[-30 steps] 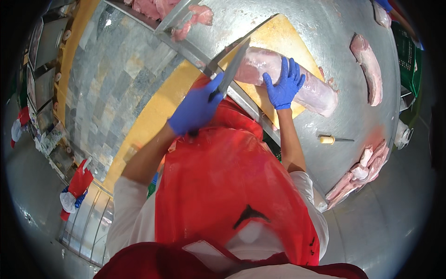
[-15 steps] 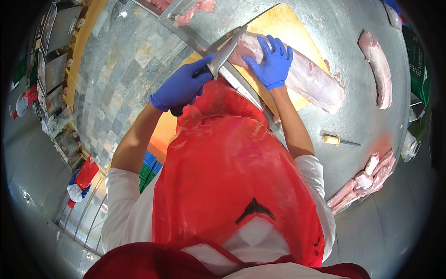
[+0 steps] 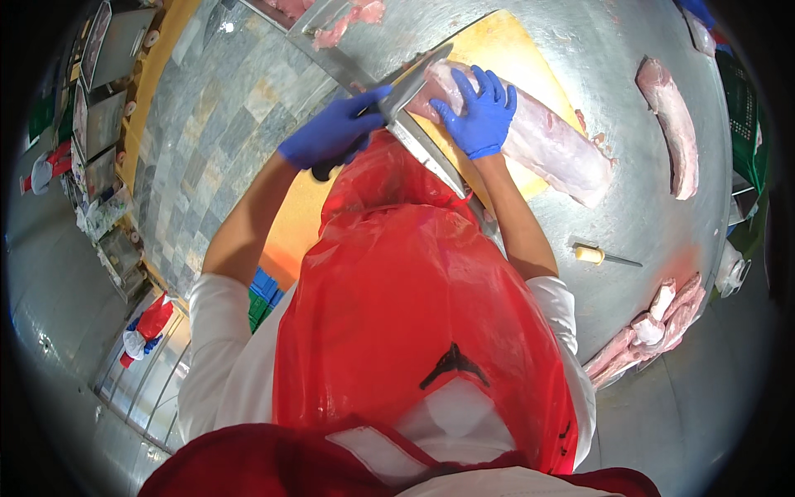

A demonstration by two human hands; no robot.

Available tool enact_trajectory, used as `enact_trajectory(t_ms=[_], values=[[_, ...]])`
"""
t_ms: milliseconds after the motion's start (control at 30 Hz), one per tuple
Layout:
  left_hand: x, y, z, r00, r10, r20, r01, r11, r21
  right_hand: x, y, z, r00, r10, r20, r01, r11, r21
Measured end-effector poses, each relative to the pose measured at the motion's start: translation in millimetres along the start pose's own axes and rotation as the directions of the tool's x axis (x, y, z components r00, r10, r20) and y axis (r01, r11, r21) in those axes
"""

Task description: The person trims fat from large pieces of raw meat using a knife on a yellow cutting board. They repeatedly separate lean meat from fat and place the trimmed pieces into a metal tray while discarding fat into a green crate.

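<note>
A long pale piece of meat (image 3: 559, 153) lies slantwise on a yellow cutting board (image 3: 505, 41) near the table's edge. My right hand (image 3: 480, 116), in a blue glove, rests on the meat's left end with its fingers spread. In my left hand (image 3: 335, 132), also blue-gloved and closed, is a knife (image 3: 416, 76). Its wide blade points up and right, next to the meat's left end. Whether the edge touches the meat I cannot tell. Most of the handle is hidden in the glove; its dark butt shows below.
On the metal table (image 3: 629, 207) lie a yellow-handled rod-like tool (image 3: 590, 254), another long piece of meat (image 3: 672, 132) and a meat pile (image 3: 650, 327). Meat scraps (image 3: 352, 25) lie at the far left. A person in a red apron (image 3: 149, 327) stands off left.
My left hand has shifted slightly up and right with the knife, and the blade has turned beside the meat's end. My right hand has barely moved and stays on the meat.
</note>
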State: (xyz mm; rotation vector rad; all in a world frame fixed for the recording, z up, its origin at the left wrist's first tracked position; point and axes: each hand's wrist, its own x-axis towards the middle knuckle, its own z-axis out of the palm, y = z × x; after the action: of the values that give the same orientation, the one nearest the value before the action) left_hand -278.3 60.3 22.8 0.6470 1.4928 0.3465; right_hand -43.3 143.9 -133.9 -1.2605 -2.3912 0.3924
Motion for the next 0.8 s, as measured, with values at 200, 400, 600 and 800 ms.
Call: enact_trajectory(t_ms=[200, 400, 600, 800], values=[[28, -30, 13, 0.976, 0.216, 0.032, -0.211, 0.970, -0.119, -1, -5, 1, 0.998, 0.005, -0.064, -0.007, 0.999, -0.032], [-39, -28, 4, 0.990, 0.078, 0.119, -0.069, 0.995, -0.079, -8, 7, 5, 0.996, 0.016, -0.091, -0.021, 0.999, -0.048], [-136, -50, -5, 0.971, 0.176, -0.165, -0.206, 0.960, -0.191, 14, -4, -3, 0.990, 0.053, -0.129, -0.032, 0.987, 0.160], [-134, -90, 4, 0.889, 0.191, -0.416, -0.315, 0.914, -0.255, 78, -18, -18, 0.871, -0.168, 0.462, 0.160, 0.985, 0.057]])
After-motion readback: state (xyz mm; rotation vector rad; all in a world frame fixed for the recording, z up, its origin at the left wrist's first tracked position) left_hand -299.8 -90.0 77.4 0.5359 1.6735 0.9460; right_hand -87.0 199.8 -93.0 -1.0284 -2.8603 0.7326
